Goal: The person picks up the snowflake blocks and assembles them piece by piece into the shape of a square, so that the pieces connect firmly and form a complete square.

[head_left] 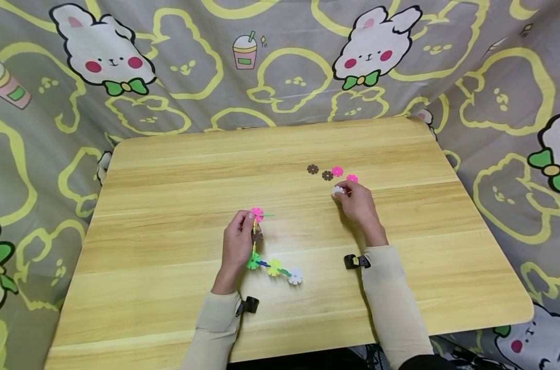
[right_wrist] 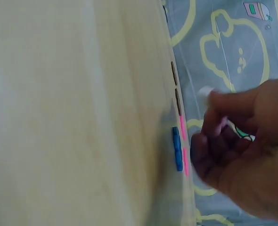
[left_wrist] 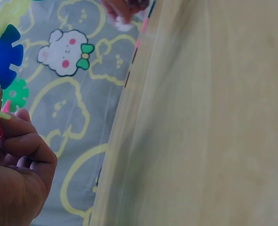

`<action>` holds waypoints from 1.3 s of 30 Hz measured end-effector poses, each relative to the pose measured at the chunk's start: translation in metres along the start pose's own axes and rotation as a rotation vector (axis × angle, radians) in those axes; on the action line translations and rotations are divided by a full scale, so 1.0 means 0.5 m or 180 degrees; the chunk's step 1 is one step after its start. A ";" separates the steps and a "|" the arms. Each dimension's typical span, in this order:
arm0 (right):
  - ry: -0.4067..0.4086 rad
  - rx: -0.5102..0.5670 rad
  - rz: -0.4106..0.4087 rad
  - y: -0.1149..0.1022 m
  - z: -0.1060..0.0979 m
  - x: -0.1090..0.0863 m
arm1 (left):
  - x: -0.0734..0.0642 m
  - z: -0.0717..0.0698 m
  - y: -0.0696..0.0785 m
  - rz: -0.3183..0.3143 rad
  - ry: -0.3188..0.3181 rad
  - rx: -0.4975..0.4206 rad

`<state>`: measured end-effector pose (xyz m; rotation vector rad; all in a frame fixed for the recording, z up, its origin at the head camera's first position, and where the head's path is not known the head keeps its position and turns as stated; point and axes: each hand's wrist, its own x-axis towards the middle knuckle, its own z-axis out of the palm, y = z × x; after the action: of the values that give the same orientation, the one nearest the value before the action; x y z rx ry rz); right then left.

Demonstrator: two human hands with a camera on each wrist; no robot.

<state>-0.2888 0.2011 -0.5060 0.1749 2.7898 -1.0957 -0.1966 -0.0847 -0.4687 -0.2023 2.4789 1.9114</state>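
Observation:
My left hand [head_left: 237, 241] pinches a chain of interlocking plastic snowflake discs near its upper end, by a pink disc [head_left: 257, 215]. From there the chain runs down past a brown disc [head_left: 258, 236] to a green disc [head_left: 254, 261]. It then bends right through a yellow-green disc [head_left: 274, 267] to a white end disc [head_left: 295, 276]. A blue disc [left_wrist: 6, 55] of the chain looms large in the left wrist view. Farther right, my right hand [head_left: 359, 205] pinches a loose white disc [head_left: 338, 190] between thumb and fingers, above the table.
Beyond the right hand, two brown discs [head_left: 313, 169] and two pink discs [head_left: 337, 171] lie flat on the wooden table [head_left: 169, 205]. Blue pieces [right_wrist: 177, 149] show beside them in the right wrist view. A patterned curtain [head_left: 289, 61] hangs behind the table.

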 end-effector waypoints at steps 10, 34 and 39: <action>-0.0176 0.0419 -0.0459 -0.050 0.042 -0.039 | -0.001 0.003 0.000 -0.0059 0.0014 -0.0042; -0.1124 0.1619 -0.1005 -0.148 0.094 -0.103 | -0.002 0.004 0.000 0.0050 0.0050 0.0054; -0.1102 0.1676 -0.0963 -0.152 0.098 -0.104 | 0.010 0.009 -0.023 0.0032 0.0027 0.0034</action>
<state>-0.2453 0.1094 -0.4817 -0.3628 2.2188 -1.7240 -0.2006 -0.0839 -0.4815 -0.1988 2.4994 1.9047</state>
